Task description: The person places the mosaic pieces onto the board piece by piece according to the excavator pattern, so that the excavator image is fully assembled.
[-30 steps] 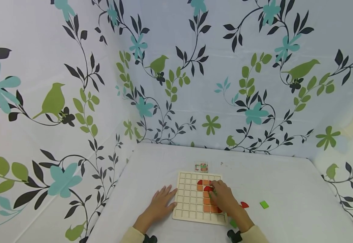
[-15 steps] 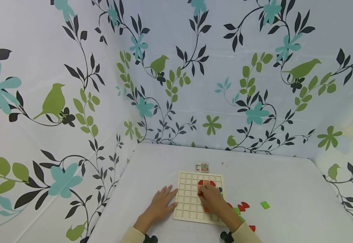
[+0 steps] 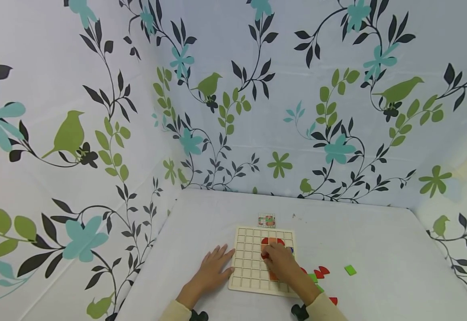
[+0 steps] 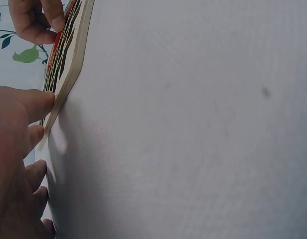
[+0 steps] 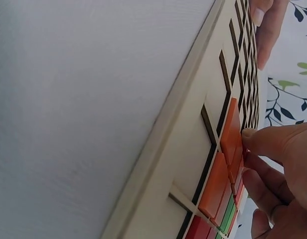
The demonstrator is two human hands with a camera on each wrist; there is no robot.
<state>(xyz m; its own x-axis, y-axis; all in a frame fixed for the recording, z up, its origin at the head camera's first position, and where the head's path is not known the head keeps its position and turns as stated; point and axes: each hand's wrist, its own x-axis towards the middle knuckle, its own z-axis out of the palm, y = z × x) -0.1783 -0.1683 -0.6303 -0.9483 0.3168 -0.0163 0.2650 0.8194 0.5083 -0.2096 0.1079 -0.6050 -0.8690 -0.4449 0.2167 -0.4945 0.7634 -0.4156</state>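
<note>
My left hand lies palm down with spread, straight fingers, touching the left edge of a pale wooden grid board. Over the board's inner cells, my right hand pinches a small red piece between thumb and fingers, right at the grid. Orange square tiles sit in cells beside it, with green and red ones nearby. Red rounded pieces flank an orange tile in an upper row, and a blue piece shows near the right edge. The hand hides several cells.
Loose red quarter-round pieces and green tiles lie right of the board, some partly behind the right forearm. One green tile lies farther right. A small pattern card sits behind the board. Patterned cloth surrounds the white table.
Compared with one second ago, my right hand has moved left over the board, uncovering its right edge and the blue piece. Over the last half second it has barely moved. My left hand stays put.
</note>
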